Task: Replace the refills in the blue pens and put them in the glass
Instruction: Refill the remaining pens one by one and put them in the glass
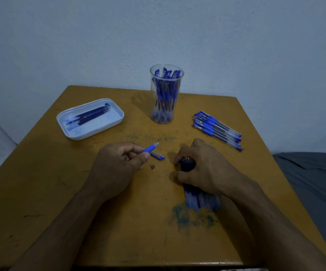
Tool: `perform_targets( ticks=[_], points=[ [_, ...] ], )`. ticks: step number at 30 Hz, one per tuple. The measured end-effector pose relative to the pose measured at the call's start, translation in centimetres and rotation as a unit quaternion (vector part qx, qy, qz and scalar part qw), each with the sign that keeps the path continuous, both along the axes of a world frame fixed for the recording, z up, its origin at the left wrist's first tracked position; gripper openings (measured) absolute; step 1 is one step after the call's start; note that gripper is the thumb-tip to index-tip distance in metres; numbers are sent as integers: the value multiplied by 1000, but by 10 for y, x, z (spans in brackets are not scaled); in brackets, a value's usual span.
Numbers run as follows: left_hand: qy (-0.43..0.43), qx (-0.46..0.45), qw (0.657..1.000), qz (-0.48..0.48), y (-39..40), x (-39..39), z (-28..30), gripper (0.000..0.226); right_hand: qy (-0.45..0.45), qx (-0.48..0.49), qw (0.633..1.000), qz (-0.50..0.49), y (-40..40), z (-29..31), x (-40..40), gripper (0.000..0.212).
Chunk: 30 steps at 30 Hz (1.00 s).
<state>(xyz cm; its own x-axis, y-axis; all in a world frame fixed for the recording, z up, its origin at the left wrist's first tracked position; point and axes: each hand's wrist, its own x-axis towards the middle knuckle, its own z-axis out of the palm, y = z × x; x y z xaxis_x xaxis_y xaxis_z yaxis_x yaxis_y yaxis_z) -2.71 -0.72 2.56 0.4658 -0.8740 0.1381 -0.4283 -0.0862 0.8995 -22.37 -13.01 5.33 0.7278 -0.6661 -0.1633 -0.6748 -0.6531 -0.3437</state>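
Now, picking a fresh refill for the opened pen.
Left hand (119, 163) pinches the pen (150, 148); right hand (201, 167) curls over bench refills (202, 199) — lift one only, then feed it in straight; glass (166, 94) waits behind.

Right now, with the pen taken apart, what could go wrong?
1. The small metal tip lies loose on the table between the hands; a sweep of the left hand could knock it off.
2. The right hand grips a bundle of refills; pulling one out may scatter the others.
3. The cap lies loose beside the barrel and could roll.
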Motion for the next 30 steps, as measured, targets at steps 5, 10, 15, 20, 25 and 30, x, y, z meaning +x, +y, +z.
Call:
perform_targets(
  ticks=[5, 10, 15, 20, 25, 30],
  points=[
    [31, -20, 998, 57, 3, 22, 4, 7, -81, 2, 997, -5, 5, 11, 16, 30],
    [45, -69, 983, 163, 14, 62, 4, 12, -165, 13, 986, 17, 22, 23, 78, 19],
    [63, -78, 958, 269, 33, 109, 2, 16, -192, -35, 979, 57, 23, 30, 169, 25],
    [100, -86, 942, 309, 51, 146, -8, 17, -72, -106, 987, 97, 13, 24, 246, 33],
    [134, -101, 930, 327, 56, 161, -10, 11, 89, -48, 978, 181, 8, 35, 265, 35],
    [133, -98, 931, 325, 54, 161, -4, 13, 145, -55, 962, 223, 5, 38, 265, 37]
  ],
)
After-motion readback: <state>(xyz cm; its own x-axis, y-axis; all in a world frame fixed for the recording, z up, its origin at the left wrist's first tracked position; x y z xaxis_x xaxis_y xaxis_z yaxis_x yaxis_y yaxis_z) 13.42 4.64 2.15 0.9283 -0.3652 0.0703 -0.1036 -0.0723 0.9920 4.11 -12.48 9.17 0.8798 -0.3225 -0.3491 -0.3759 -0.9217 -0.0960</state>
